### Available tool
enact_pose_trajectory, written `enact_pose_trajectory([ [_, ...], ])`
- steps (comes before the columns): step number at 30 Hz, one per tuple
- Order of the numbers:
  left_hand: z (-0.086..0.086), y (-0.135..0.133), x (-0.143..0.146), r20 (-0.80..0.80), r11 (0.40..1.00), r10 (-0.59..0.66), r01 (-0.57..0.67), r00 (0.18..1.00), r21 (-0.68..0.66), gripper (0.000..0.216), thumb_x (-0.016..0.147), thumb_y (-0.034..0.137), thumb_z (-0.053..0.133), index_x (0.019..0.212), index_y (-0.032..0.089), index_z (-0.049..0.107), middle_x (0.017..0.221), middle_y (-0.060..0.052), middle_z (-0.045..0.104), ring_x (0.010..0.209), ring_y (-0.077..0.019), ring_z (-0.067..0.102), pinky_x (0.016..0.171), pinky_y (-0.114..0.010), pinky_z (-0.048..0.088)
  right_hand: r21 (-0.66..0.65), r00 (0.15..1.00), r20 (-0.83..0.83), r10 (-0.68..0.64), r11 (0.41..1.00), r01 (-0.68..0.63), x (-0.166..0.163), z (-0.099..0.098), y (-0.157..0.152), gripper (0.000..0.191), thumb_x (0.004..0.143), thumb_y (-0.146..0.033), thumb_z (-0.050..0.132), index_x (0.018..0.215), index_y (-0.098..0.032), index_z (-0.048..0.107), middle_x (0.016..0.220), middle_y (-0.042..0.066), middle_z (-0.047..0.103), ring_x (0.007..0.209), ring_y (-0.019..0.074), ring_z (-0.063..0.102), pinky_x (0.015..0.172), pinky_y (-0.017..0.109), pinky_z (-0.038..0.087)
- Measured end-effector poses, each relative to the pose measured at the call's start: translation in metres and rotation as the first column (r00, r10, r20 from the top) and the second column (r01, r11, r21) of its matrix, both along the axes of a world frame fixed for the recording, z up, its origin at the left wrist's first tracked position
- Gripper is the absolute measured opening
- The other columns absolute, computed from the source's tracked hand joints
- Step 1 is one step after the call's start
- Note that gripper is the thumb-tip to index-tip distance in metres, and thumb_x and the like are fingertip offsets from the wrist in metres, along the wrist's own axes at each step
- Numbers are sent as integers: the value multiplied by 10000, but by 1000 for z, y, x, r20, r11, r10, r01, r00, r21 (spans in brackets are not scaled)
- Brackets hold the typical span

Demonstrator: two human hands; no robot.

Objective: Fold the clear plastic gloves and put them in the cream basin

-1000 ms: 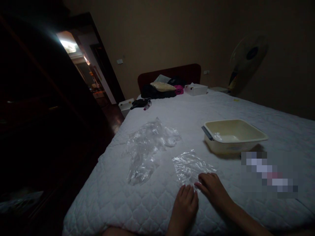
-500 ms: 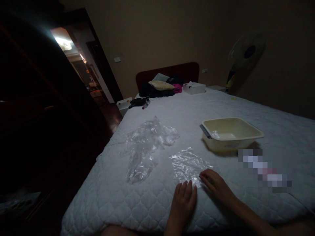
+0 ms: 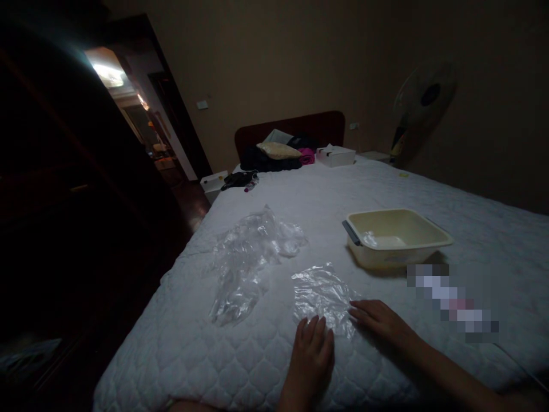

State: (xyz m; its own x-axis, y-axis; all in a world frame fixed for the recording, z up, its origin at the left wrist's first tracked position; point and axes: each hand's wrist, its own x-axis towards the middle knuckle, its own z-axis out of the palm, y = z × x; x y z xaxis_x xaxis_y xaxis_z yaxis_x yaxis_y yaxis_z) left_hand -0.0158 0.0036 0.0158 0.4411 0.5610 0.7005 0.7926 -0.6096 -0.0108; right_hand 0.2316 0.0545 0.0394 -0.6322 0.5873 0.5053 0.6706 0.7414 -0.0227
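Observation:
A clear plastic bag [image 3: 321, 292] lies flat and wrinkled on the white quilted bed cover [image 3: 257, 366]. My left hand [image 3: 312, 346] rests at its near edge, palm down with the fingers stretched forward. At the bag's right edge my right hand [image 3: 380, 320] lies with its fingers extended, fingertips touching the plastic. Neither hand shows anything gripped. To the left spreads a larger crumpled heap of clear plastic [image 3: 253, 257], apart from both hands.
A cream plastic basin [image 3: 398, 257] with grey handles stands right of the bag, a bit of clear plastic inside it. Near my right arm lies a blurred-out object [image 3: 454, 300] with a cord. Clothes and a pillow [image 3: 278, 150] and a white box [image 3: 335, 156] sit by the headboard.
My right hand has shifted slightly outward along the bag's right edge, its fingers straighter. The bag looks flatter and more spread. The whole view has moved a little.

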Motion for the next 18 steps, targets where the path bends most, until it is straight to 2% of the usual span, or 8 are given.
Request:
enact_pose_trajectory([
  [3, 0, -4, 12, -6, 996, -28, 29, 1000, 81, 273, 799, 139, 474, 1044, 161, 594, 1130, -73, 612, 1141, -224, 494, 976, -406, 397, -21, 998, -4, 68, 997, -68, -1, 5, -6, 307, 878, -156, 452, 1157, -233, 556, 1080, 85, 652, 968, 186, 597, 802, 346, 480],
  [8, -13, -10, 28, 19, 998, -55, 55, 998, 3, 313, 809, 187, 451, 1077, 104, 587, 1071, -110, 636, 1047, -226, 560, 903, -353, 473, -115, 991, -64, 118, 985, -125, -3, 8, -12, 267, 885, -162, 438, 1097, -239, 580, 1043, 57, 670, 940, 168, 608, 805, 328, 462],
  [13, -23, -9, 28, -18, 998, -66, 66, 998, -8, 306, 806, 183, 442, 1069, 122, 586, 1073, -87, 636, 1060, -223, 550, 929, -364, 454, -295, 990, -136, -24, 955, -17, -16, 16, -12, 164, 883, -236, 452, 935, -214, 606, 862, 40, 672, 792, 162, 602, 778, 332, 428],
  [15, -25, -9, 27, -40, 998, -59, 58, 997, -17, 304, 803, 187, 448, 1069, 129, 582, 1081, -85, 632, 1070, -222, 543, 941, -368, 441, -308, 992, -116, -42, 951, 4, -22, 18, -12, 154, 877, -243, 454, 881, -204, 602, 826, 40, 649, 776, 168, 580, 794, 353, 401],
  [18, -26, -9, 26, -84, 999, -52, 50, 995, -21, 275, 801, 187, 451, 1035, 141, 587, 1068, -86, 634, 1085, -225, 534, 960, -382, 417, -259, 990, -79, -117, 961, 92, -32, 15, -12, 149, 852, -218, 461, 781, -192, 590, 773, 42, 614, 760, 178, 550, 792, 366, 372],
])
